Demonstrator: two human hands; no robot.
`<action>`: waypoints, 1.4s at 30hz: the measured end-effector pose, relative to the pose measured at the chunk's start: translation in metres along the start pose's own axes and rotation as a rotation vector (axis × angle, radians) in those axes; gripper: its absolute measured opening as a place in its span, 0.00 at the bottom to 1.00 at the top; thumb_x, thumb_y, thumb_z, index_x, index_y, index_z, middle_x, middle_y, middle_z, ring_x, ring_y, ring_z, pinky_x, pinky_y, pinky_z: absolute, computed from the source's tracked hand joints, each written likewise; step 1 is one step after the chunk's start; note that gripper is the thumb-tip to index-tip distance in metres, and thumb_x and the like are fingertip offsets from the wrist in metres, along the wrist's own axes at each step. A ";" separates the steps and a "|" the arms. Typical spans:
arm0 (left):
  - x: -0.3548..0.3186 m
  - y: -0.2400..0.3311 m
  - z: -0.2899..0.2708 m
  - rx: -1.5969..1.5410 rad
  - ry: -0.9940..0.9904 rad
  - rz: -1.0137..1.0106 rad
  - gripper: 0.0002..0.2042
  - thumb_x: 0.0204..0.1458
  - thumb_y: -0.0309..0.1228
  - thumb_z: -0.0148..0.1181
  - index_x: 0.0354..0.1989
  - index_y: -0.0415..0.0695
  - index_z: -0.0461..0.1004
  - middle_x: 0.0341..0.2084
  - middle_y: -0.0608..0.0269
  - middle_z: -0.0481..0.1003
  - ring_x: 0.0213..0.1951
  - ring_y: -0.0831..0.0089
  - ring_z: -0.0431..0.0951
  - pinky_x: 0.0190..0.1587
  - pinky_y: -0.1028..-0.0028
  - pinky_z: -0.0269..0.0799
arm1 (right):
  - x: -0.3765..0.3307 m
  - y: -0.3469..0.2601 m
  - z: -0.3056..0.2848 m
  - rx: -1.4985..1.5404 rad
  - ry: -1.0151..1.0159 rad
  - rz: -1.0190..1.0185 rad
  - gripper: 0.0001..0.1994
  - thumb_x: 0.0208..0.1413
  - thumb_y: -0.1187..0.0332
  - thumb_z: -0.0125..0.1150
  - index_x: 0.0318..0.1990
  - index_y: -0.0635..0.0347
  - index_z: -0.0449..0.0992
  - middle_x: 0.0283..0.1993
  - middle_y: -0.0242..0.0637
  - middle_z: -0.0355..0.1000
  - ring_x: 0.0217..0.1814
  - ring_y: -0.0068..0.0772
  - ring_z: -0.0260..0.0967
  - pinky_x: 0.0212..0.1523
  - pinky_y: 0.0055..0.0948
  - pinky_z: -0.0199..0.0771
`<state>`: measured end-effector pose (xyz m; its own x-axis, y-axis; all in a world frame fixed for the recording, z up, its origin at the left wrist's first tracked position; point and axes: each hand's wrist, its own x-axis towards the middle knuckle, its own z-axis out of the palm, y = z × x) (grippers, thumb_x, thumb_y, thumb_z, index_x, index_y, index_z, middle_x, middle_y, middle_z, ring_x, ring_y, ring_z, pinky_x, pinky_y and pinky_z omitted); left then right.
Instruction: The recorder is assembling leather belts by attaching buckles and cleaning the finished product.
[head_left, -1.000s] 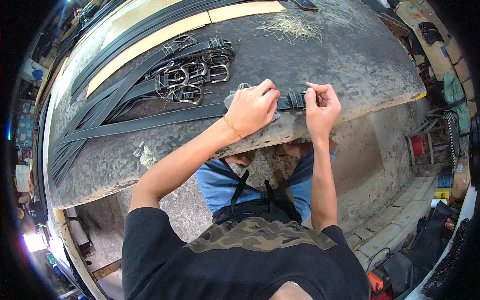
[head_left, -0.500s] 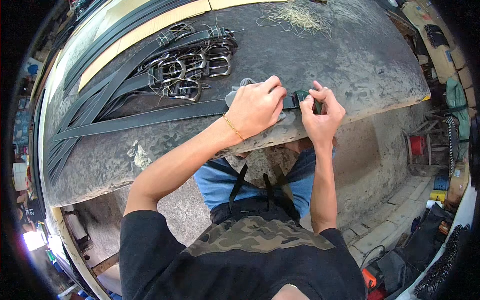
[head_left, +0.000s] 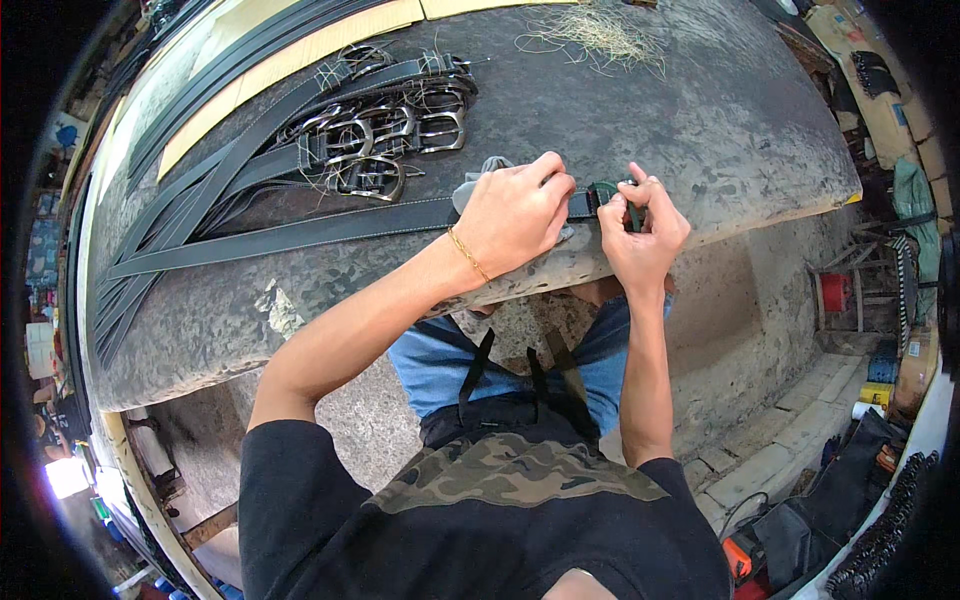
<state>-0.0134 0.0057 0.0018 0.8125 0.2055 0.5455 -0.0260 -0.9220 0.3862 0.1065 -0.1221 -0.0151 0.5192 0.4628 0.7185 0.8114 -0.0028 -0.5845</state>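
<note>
Along the worktop's (head_left: pixel 720 130) near edge, at the centre of the frame, I see one black belt (head_left: pixel 300 236) stretched toward two hands. The left hand (head_left: pixel 512 212) has its fingers curled inward over the belt and one grey cloth (head_left: pixel 466 192); its underside is hidden, so I cannot tell how firmly it grips. The right hand (head_left: pixel 648 228) is nearly closed, pinching one dark green piece (head_left: pixel 604 188) at the belt's right end. To my mind, good work here wants the left steady and the right pinching lightly, keeping the strap flat. Upper left, at least five buckles (head_left: pixel 442 131) overlap; upper centre, one heap of pale threads (head_left: pixel 600 40).
</note>
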 end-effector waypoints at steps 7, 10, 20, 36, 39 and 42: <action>0.000 -0.001 0.001 0.011 0.009 0.007 0.04 0.44 0.24 0.60 0.29 0.40 0.74 0.29 0.61 0.72 0.26 0.61 0.76 0.28 0.66 0.72 | -0.001 0.007 0.002 0.039 0.006 -0.041 0.04 0.44 0.82 0.58 0.24 0.65 0.69 0.20 0.34 0.65 0.38 0.29 0.77 0.30 0.19 0.68; -0.001 -0.002 0.000 0.009 -0.003 -0.016 0.04 0.44 0.24 0.60 0.29 0.40 0.73 0.30 0.61 0.72 0.26 0.60 0.76 0.28 0.66 0.72 | 0.000 0.005 0.003 0.034 -0.004 -0.037 0.04 0.45 0.82 0.57 0.25 0.66 0.69 0.20 0.32 0.63 0.31 0.22 0.73 0.36 0.20 0.72; 0.059 -0.019 -0.015 0.058 0.064 -0.049 0.04 0.48 0.26 0.55 0.30 0.41 0.75 0.28 0.55 0.75 0.31 0.53 0.77 0.35 0.62 0.73 | 0.003 0.029 0.002 0.682 0.476 0.351 0.04 0.59 0.78 0.53 0.40 0.67 0.71 0.33 0.33 0.70 0.34 0.22 0.69 0.44 0.24 0.74; 0.077 -0.025 -0.031 -0.366 0.203 -0.179 0.15 0.44 0.25 0.53 0.43 0.36 0.67 0.40 0.43 0.73 0.40 0.49 0.75 0.46 0.60 0.70 | 0.014 0.038 -0.022 1.297 0.216 0.590 0.07 0.63 0.68 0.50 0.43 0.60 0.64 0.47 0.46 0.72 0.46 0.33 0.68 0.53 0.40 0.70; 0.016 0.008 0.001 -0.128 -0.021 -0.064 0.15 0.45 0.23 0.52 0.44 0.38 0.69 0.43 0.47 0.72 0.47 0.54 0.74 0.51 0.60 0.68 | 0.013 0.045 -0.026 1.417 0.292 0.646 0.09 0.61 0.70 0.53 0.46 0.64 0.66 0.47 0.50 0.71 0.43 0.33 0.69 0.44 0.33 0.72; -0.016 0.029 0.022 0.195 0.051 0.124 0.15 0.46 0.22 0.53 0.44 0.38 0.71 0.45 0.50 0.73 0.53 0.59 0.71 0.58 0.58 0.63 | 0.011 0.047 -0.045 1.305 0.267 0.791 0.08 0.60 0.71 0.54 0.43 0.65 0.68 0.44 0.47 0.73 0.40 0.32 0.71 0.40 0.28 0.74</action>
<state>-0.0137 -0.0311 -0.0122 0.7799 0.0988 0.6181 -0.0064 -0.9862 0.1656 0.1625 -0.1571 -0.0175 0.8346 0.5494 0.0396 -0.3992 0.6527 -0.6439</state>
